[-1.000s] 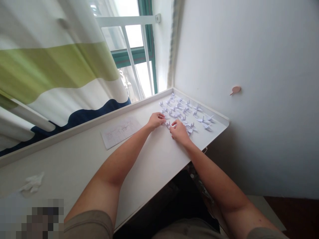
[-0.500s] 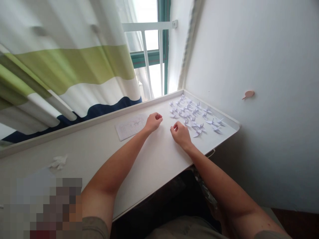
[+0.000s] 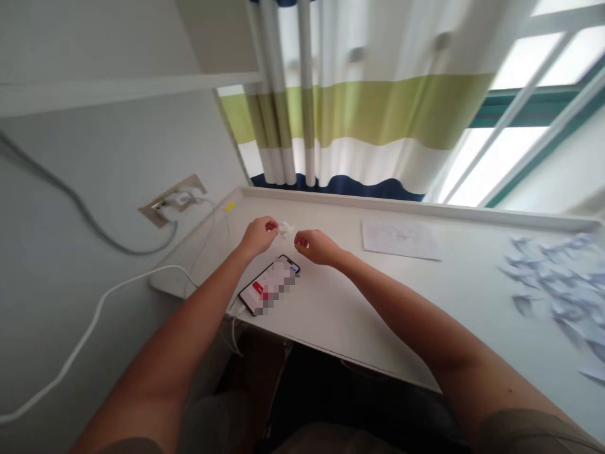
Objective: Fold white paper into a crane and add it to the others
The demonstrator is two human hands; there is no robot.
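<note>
My left hand [image 3: 261, 237] hovers over the white desk with its fingers curled into a closed pinch, and nothing shows in it. Just right of its fingertips lies a small crumpled white tissue [image 3: 285, 229]. My right hand [image 3: 316, 246] faces it from the other side, its fingers also curled closed with no object visible. A gap separates the two hands. Below them a phone [image 3: 255, 296] lies screen up, tilted on the desk, partly blurred out by pixels. Several white folded paper cranes [image 3: 558, 271], smeared by motion, stand at the far right.
A printed paper sheet [image 3: 401, 239] lies on the desk [image 3: 350, 296] right of my hands. A raised rim [image 3: 378, 205] runs along the back. At left, a white cable [image 3: 99, 309] hangs near a wall socket [image 3: 172, 200]. Striped curtains [image 3: 363, 113] hang behind.
The view has swung left. Both hands have moved from beside the paper cranes to the desk's left end, near the tissue and phone. Both remain curled.
</note>
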